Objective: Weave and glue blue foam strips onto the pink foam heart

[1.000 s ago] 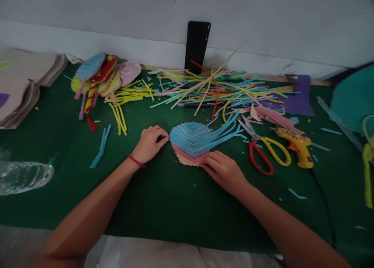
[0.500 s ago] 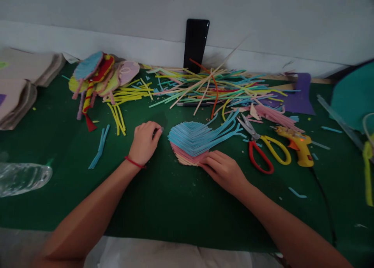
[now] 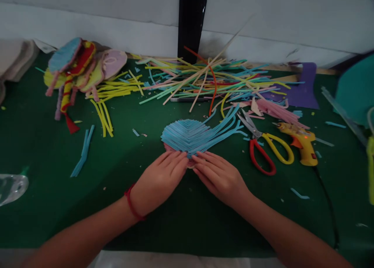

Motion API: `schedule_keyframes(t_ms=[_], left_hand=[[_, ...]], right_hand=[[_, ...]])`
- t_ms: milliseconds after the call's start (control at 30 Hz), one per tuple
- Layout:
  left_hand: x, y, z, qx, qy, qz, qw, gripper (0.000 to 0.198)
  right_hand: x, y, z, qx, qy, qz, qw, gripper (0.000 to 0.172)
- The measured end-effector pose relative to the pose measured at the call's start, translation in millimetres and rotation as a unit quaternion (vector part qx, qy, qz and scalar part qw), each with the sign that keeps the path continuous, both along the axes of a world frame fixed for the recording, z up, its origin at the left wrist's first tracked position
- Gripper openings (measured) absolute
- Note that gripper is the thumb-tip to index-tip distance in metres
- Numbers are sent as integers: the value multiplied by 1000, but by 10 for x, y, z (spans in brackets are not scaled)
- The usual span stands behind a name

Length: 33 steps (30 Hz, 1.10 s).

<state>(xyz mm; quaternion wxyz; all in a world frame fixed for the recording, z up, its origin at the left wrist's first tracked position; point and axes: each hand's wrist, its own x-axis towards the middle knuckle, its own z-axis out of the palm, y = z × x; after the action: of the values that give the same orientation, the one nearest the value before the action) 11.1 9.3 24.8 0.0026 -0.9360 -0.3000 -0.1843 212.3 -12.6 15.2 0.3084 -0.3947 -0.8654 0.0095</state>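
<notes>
A round piece made of blue strips (image 3: 188, 132) in a V pattern, with pink strips below, lies flat on the green table (image 3: 163, 236). Loose blue strip ends (image 3: 226, 129) fan out from its right side. Both hands touch its lower edge, fingertips close together. My left hand (image 3: 162, 178), with a red band at the wrist, has its fingers pressed together on the lower left edge. On the lower right edge rest the closed fingers of my right hand (image 3: 220, 176). The fingers hide part of the pink section.
Scissors (image 3: 257, 135) and a yellow glue gun (image 3: 304, 143) with a cord lie at the right. Behind are a strip pile (image 3: 204, 80) and a leaning phone (image 3: 191, 28). Finished colourful pieces (image 3: 78, 65), cut blue strips (image 3: 84, 151) and a clear bottle (image 3: 13, 188) are left.
My left hand has moved right and down onto the lower left edge of the round piece. My right hand stays at the lower right edge. The view has shifted slightly.
</notes>
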Motion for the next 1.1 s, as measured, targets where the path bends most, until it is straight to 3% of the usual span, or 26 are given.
schedule_keyframes(t_ms=[333,600,1100], left_hand=[[56,-218,-67,10,77,104,991,33],[108,-312,-124,-33,137,135,981,40],[130,-341,-141,-37,150,154,976,43]], right_hand=[[-16,19,-25,-49,14,1,999,14],[-29,5,-52,-66,2,0,998,18],[-63,-52,-27,-64,4,-38,997,17]])
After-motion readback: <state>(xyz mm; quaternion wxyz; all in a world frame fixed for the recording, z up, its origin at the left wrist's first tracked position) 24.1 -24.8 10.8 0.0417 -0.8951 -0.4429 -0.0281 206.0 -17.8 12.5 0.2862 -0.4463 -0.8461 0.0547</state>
